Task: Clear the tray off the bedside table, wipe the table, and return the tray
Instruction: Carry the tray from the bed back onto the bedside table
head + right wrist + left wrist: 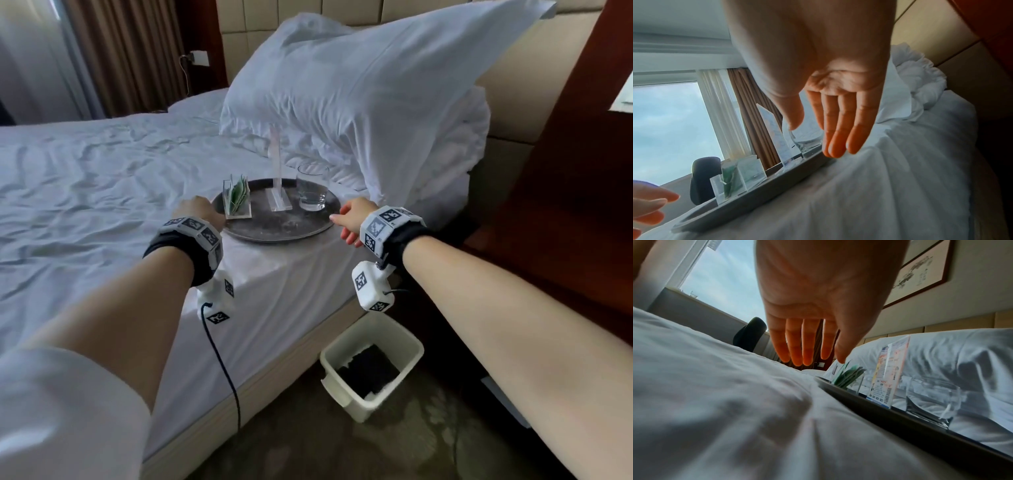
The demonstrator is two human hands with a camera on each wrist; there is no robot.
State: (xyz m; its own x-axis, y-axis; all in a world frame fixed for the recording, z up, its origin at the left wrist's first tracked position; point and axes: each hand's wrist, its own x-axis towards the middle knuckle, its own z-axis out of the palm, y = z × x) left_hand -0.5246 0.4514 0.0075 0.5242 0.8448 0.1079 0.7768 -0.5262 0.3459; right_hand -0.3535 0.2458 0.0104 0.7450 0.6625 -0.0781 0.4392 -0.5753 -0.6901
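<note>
While both hands, left hand (pixel 195 209) and right hand (pixel 352 219), are held slack-fingered and empty at 9 and 3 o'clock of the round dark metal tray (pixel 274 229), the clear drinking glass (pixel 312 187) could be tipped by the soft white bed (pixel 102 178).

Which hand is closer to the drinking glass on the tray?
Right. The right hand is beside the tray edge nearest the glass; the left hand is at the opposite edge, by the packet holder.
</note>
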